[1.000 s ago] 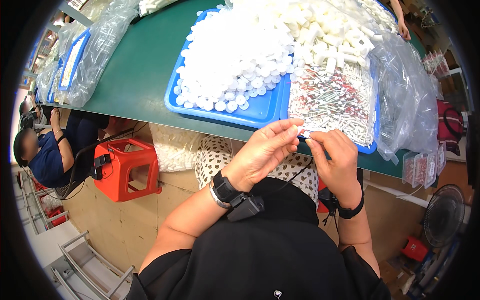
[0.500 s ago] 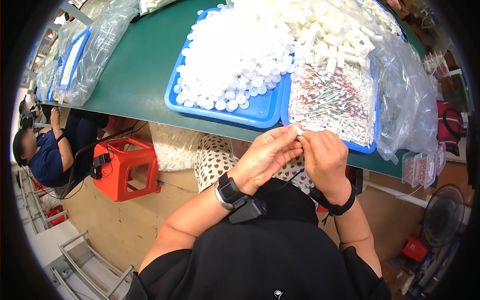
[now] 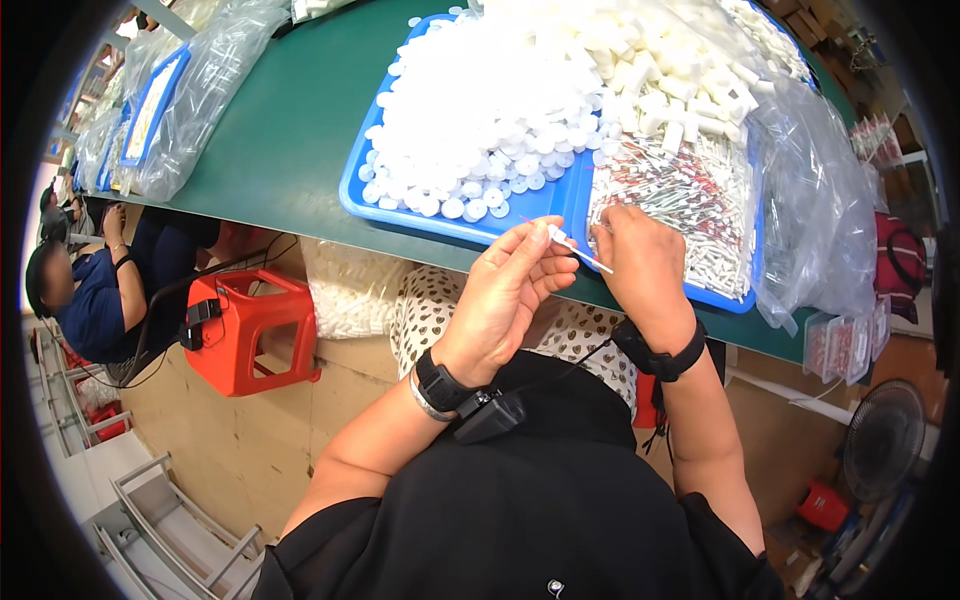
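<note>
Thin white stick (image 3: pixel 592 262) sits in the narrow thumb-and-finger pinch of the left hand (image 3: pixel 505 285). Beyond that grip spreads a green table (image 3: pixel 270 170); on it, ahead and mostly left of the pinch, a blue tray (image 3: pixel 548 203) bears white discs (image 3: pixel 475 140), and ahead to the right a second blue tray (image 3: pixel 728 300) holds thin parts (image 3: pixel 690 205). Right of the pinch is the right hand (image 3: pixel 645 265), fingers bent by that second tray (whether they hold anything, one cannot tell). The stick's long axis slants from the left pinch rightward and toward the wearer, its free end just beside the right hand.
</note>
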Motion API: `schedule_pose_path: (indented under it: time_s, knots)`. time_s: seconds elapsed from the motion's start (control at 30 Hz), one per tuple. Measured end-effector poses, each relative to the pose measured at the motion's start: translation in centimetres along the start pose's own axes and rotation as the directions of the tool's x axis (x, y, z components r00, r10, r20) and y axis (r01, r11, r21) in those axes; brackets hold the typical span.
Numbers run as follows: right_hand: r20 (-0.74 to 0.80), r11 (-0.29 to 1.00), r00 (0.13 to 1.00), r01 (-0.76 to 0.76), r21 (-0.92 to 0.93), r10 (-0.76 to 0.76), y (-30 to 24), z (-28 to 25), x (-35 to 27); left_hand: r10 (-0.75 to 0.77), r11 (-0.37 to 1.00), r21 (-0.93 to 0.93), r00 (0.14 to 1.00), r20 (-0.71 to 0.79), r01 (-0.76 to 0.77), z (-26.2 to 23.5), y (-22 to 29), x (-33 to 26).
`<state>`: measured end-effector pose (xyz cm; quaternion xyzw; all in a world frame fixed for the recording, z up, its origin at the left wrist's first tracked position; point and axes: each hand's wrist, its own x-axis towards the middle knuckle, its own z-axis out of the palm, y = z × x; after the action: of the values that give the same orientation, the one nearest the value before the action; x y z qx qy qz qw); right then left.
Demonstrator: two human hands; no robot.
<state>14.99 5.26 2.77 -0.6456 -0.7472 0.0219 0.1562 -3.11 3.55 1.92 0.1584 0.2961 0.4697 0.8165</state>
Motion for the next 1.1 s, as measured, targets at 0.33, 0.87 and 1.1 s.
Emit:
schedule_pose_path:
  time_s: [0.33,0.87,1.1]
  knots:
    - [-0.232,0.876,0.972,0.083,0.475,0.033,0.6,-0.6,-0.2,-0.011,0.999,-0.052,1.000,-0.022,0.009,0.4,-0.1,0.5]
    - [-0.177,0.824,0.984,0.107,0.556,-0.008,1.1,-3.0,-2.8,0.110,0.994,0.021,0.993,-0.031,-0.109,2.1,-0.5,1.2]
    - [-0.277,0.820,0.944,0.299,0.488,-0.180,1.5,-2.6,-2.4,0.054,0.991,0.119,0.997,0.049,-0.059,2.5,-1.3,1.2]
